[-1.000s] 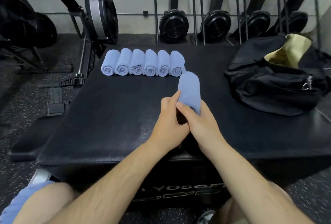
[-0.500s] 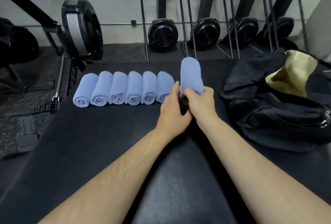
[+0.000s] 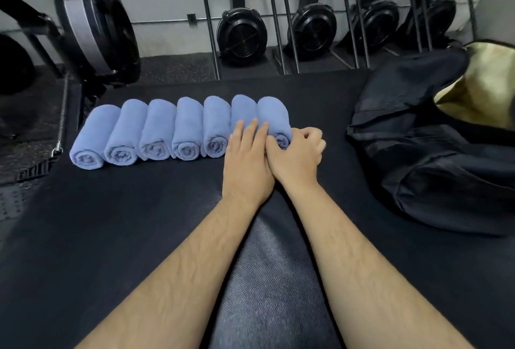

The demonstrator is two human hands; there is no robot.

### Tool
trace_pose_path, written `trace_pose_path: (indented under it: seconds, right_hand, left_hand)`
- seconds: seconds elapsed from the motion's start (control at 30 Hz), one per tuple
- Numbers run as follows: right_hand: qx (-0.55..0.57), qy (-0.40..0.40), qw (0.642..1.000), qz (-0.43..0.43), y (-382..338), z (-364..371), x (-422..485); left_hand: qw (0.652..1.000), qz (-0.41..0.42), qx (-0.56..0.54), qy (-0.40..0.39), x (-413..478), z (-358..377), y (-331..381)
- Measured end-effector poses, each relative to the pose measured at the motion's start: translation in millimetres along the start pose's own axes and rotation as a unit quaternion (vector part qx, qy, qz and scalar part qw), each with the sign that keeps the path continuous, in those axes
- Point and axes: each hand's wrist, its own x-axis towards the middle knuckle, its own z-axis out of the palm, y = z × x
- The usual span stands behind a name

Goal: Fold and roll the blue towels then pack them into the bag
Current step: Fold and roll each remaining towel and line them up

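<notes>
Right hand (image 3: 296,153) pinches the last towel (image 3: 274,120); left hand (image 3: 248,159) lies flat on it. I should tuck it snug against the row.

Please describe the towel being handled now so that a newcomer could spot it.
On the black padded mat, seven rolled blue terry towels lie in a row left of the black duffel bag. It is the rightmost roll, alone with both hands on it.
</notes>
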Motion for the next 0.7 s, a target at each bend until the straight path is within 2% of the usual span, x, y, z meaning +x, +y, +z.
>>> trace_pose_path:
  seconds: [0.13, 0.37, 0.53, 0.7]
  right_hand:
    - [0.066, -0.005, 0.997, -0.043, 1.0, -6.9, -2.4]
    - [-0.042, -0.034, 0.998, -0.04, 1.0, -1.2, 2.8]
    - [-0.044, -0.025, 0.998, -0.036, 0.5, -0.3, -0.1]
    - [-0.005, -0.034, 0.999, -0.033, -2.3, -7.2, -6.6]
  left_hand:
    - [1.0, 0.0, -0.001, 0.012, 1.3, 3.8, -2.0]
    - [1.0, 0.001, 0.002, 0.005, 1.0, 3.5, -1.9]
    - [1.0, -0.001, -0.008, -0.005, 0.5, -0.9, 0.0]
    - [0.997, -0.036, -0.066, -0.013, 3.3, -5.2, 2.5]
